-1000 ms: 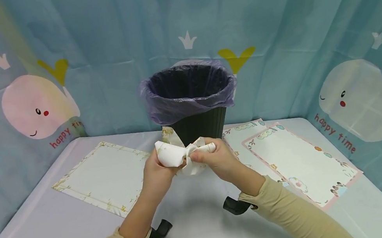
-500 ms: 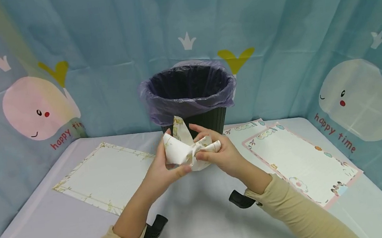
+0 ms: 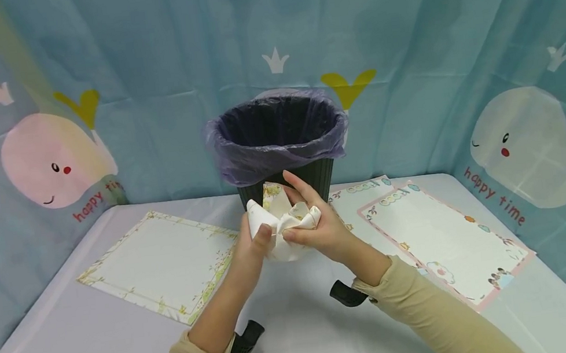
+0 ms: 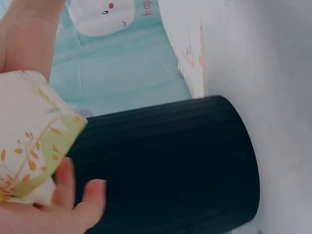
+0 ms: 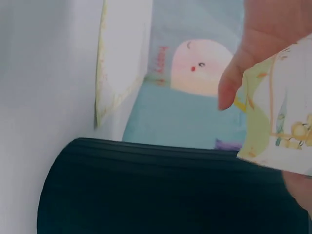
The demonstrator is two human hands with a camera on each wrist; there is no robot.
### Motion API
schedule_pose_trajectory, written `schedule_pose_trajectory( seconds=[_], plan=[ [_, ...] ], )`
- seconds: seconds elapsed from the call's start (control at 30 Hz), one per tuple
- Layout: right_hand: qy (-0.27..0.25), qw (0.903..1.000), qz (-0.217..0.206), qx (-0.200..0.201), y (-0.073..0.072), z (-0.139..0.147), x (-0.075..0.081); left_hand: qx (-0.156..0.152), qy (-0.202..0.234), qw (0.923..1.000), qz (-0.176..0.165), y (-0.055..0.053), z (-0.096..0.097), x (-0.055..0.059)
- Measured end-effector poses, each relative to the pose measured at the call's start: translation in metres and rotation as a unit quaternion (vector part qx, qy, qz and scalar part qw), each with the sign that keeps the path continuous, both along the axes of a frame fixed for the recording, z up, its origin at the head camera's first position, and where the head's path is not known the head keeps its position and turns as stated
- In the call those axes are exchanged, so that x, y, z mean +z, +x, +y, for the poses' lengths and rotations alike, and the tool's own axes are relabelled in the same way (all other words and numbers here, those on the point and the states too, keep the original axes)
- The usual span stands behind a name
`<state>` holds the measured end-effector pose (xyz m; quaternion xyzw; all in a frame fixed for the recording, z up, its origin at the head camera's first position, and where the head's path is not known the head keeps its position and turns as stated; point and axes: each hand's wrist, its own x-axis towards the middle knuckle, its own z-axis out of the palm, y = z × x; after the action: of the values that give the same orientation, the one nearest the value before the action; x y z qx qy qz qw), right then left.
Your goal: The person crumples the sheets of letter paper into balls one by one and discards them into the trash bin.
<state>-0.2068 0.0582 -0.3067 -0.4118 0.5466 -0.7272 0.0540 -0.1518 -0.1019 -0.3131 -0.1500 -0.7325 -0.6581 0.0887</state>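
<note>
A crumpled sheet of paper (image 3: 282, 238), white with a printed green and orange border, is between both hands above the table. My left hand (image 3: 247, 257) grips its left side, thumb across the front. On the right side, my right hand (image 3: 328, 231) pinches the sheet with its thumb, while the index finger points up. The left wrist view shows the paper's printed border (image 4: 61, 141) close up, with some left fingers (image 4: 92, 200) spread beside it. Directly behind the hands stands a dark ribbed trash bin (image 3: 315, 178) lined with a purple bag (image 3: 281, 159).
A flat sheet with a floral border (image 3: 157, 266) lies on the left of the white table (image 3: 292, 350). Two overlapping pink-bordered sheets (image 3: 442, 240) lie on the right. A blue curtain (image 3: 164, 143) with printed whales surrounds the table's back and sides.
The left hand has loosened and regripped the paper, its thumb now raised over the front. The paper is more compact. The right index finger has straightened upward.
</note>
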Motion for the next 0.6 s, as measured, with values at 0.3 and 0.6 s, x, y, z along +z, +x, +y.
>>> schedule_pose_trajectory(
  seconds=[0.3,0.6],
  plan=[
    [-0.053,0.992,0.039,-0.108,0.0,-0.023,-0.008,0.128,0.111,0.9827,-0.075,-0.005,0.019,0.008],
    [-0.056,0.9792,0.034,-0.192,0.009,-0.039,-0.019,0.213,0.17,0.959,0.077,-0.027,0.026,-0.002]
  ],
)
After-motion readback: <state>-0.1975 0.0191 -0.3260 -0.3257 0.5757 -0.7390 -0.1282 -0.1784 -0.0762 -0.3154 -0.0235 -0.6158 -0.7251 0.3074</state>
